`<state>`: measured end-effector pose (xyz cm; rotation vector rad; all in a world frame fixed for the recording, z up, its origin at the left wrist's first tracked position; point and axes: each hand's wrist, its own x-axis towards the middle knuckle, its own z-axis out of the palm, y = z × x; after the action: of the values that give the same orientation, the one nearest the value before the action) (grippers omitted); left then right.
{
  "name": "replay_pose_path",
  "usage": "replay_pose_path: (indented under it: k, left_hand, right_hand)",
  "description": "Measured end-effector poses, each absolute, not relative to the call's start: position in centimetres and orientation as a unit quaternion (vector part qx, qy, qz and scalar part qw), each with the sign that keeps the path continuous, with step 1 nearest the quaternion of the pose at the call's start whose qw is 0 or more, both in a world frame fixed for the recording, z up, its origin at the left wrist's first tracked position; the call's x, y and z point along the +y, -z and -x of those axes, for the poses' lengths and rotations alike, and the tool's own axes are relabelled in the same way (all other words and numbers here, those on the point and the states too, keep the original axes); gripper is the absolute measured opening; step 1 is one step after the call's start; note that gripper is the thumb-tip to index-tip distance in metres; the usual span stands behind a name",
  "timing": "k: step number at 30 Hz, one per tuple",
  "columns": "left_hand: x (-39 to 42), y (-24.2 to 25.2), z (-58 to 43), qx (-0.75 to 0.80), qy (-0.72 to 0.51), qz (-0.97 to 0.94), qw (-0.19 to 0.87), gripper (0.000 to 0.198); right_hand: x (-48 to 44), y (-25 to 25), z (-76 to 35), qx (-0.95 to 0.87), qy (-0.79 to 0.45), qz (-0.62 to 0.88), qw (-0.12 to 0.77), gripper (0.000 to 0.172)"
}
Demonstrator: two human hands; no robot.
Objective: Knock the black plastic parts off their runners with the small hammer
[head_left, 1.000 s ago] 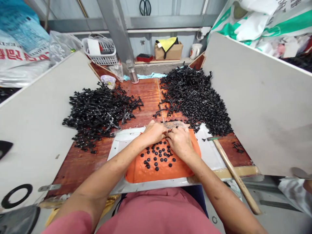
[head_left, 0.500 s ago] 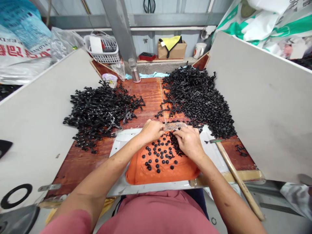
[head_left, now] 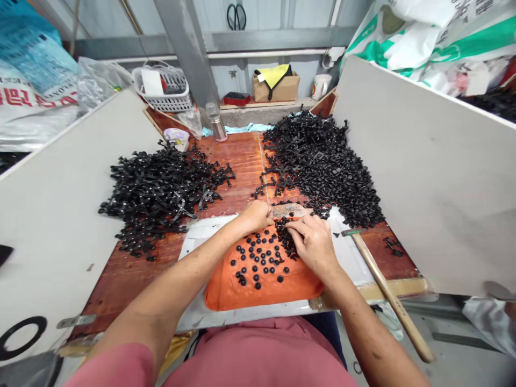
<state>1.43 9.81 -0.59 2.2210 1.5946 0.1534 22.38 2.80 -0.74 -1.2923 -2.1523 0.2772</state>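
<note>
An orange sheet [head_left: 229, 293] lies on a white board [head_left: 193, 236] in front of me. Scattered over the sheet are several small round black pieces [head_left: 257, 269], with a denser heap of tiny black parts [head_left: 286, 242] at its right. My left hand [head_left: 258, 216] is closed at the sheet's far edge, beside a worn, speckled strip [head_left: 288, 209]. Whatever its fingers hold is too small to make out. My right hand [head_left: 314, 239] rests over the heap's right side, thumb and fingertips pinched together. What lies between them cannot be made out.
Large piles of black branching parts stand at the left [head_left: 161, 193] and right [head_left: 322, 161] of the wooden table [head_left: 242, 156]. A wooden-handled hammer [head_left: 391, 295] lies at the right, over the front edge. Grey panels [head_left: 423, 150] wall both sides. A bottle [head_left: 216, 123] stands behind.
The view has shifted a little, so the table sits slightly further left and lower. My right hand has drawn slightly right and toward me; my left hand stays at the sheet's far edge.
</note>
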Motion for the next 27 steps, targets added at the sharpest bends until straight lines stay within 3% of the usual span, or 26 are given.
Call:
replay_pose_path:
  k: [4, 7, 11, 14, 17, 21, 24, 25, 27]
  left_hand:
    - [9.2, -0.9, -0.4, 0.573, -0.090, -0.785, 0.217, 0.012]
    - [7.2, -2.9, -0.7, 0.587, -0.185, -0.752, 0.236, 0.011]
    - [2.3, -4.4, -3.2, 0.511, -0.274, -0.737, 0.346, 0.016]
    - [-0.9, -4.4, -4.2, 0.474, -0.260, -0.769, 0.343, 0.016]
    - [-2.8, -4.0, -3.0, 0.515, -0.257, -0.749, 0.328, 0.021]
    - [-4.8, -2.7, 0.3, 0.563, -0.276, -0.694, 0.354, 0.023]
    - [-6.3, -1.2, 2.0, 0.590, -0.300, -0.649, 0.374, 0.026]
    - [-6.7, -0.8, 2.3, 0.597, -0.308, -0.637, 0.379, 0.026]
    - [-7.3, -0.1, 2.5, 0.599, -0.319, -0.623, 0.389, 0.027]
  right_hand:
    - [1.5, 0.2, -22.0, -0.780, -0.193, 0.476, 0.358, 0.024]
    - [0.2, -0.1, -21.0, -0.746, -0.262, 0.472, 0.390, 0.033]
    - [-1.6, -0.3, -19.9, -0.493, -0.646, 0.402, 0.422, 0.057]
    - [-2.4, -0.1, -21.4, -0.426, -0.739, 0.359, 0.378, 0.061]
    - [-2.0, 0.1, -26.7, -0.533, -0.652, 0.441, 0.310, 0.044]
    - [0.3, -1.7, -36.3, -0.711, -0.187, 0.597, 0.321, 0.031]
    - [2.2, -3.5, -38.9, -0.683, 0.153, 0.681, 0.215, 0.033]
    - [2.9, -3.8, -38.4, -0.694, 0.181, 0.674, 0.177, 0.034]
    - [4.7, -3.7, -35.4, -0.771, 0.111, 0.616, 0.116, 0.032]
